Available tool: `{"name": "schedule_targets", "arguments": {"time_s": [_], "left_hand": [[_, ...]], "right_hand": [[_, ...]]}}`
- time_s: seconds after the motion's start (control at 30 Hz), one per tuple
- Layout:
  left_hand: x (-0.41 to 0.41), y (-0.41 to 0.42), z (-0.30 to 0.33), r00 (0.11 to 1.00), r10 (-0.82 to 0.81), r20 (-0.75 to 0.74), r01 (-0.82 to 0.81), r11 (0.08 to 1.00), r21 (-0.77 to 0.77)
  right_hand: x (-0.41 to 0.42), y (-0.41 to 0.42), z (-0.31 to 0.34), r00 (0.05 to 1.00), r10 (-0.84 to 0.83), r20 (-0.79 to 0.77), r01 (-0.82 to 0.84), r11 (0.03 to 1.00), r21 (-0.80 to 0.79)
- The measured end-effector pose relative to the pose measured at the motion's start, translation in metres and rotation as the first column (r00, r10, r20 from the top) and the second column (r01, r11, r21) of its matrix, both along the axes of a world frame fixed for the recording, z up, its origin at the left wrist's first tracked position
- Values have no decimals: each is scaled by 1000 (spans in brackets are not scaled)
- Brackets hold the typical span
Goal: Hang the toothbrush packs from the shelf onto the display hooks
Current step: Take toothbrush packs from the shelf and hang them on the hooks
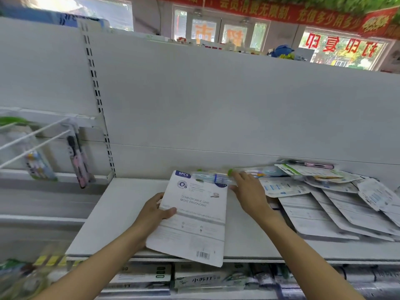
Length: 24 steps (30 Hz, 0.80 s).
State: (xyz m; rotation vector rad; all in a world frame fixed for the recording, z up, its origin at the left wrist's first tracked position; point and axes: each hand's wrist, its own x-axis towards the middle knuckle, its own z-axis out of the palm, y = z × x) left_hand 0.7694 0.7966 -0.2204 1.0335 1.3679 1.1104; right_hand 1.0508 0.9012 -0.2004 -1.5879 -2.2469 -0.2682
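A large white 6PCS toothbrush pack (194, 215) lies back side up on the white shelf (112, 213), its lower end past the front edge. My left hand (154, 213) grips its left edge, thumb on top. My right hand (249, 191) reaches to the pack's top right corner and touches a narrow clear toothbrush pack (213, 177) lying across its top; whether the fingers hold it I cannot tell. Several more packs (337, 202) lie in a loose pile on the shelf's right half. White display hooks (36, 139) stick out at the left, with a pink toothbrush pack (78, 159) hanging.
A tall white back panel (216, 100) rises behind the shelf, with a slotted upright (97, 100) left of it. Boxed goods (194, 278) fill the shelf below. Another hanging pack (39, 165) is on the left hooks. Shop windows and red banners lie beyond.
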Motion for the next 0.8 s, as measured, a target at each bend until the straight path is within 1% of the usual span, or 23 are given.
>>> {"name": "schedule_targets", "arguments": {"time_s": [0.13,0.2,0.3,0.37,0.47,0.57,0.6,0.63,0.7,0.8], "left_hand": [[-27,-6,4,999,34,9,-34,999,23],[-40,-10,6,998,46,35,-47,998,35],[-64,-18,8,995,65,79,-68,997,40],[-82,-23,8,990,68,120,-71,997,20],[-111,-34,9,984,64,163,-65,998,-4],[-142,-46,14,983,63,169,-67,998,14],[-151,-51,18,984,60,166,-66,997,28],[-161,-56,21,986,50,156,-58,997,47],[-185,-66,25,991,34,129,-44,996,79],[-224,-81,26,991,2,137,-13,997,82]], "right_hand": [[-13,-13,13,977,45,-207,-66,993,-95],[-22,-20,18,950,67,-306,-113,984,-136],[-40,-35,26,889,90,-450,-169,976,-139],[-54,-47,32,789,81,-609,-190,975,-116],[-81,-63,43,562,29,-827,-202,974,-103],[-115,-82,59,320,37,-947,-220,975,-36],[-126,-88,64,260,44,-964,-220,975,-15],[-138,-94,68,218,47,-975,-212,977,0],[-160,-105,71,176,49,-983,-180,983,17],[-193,-121,73,158,69,-985,-151,988,45]]}}
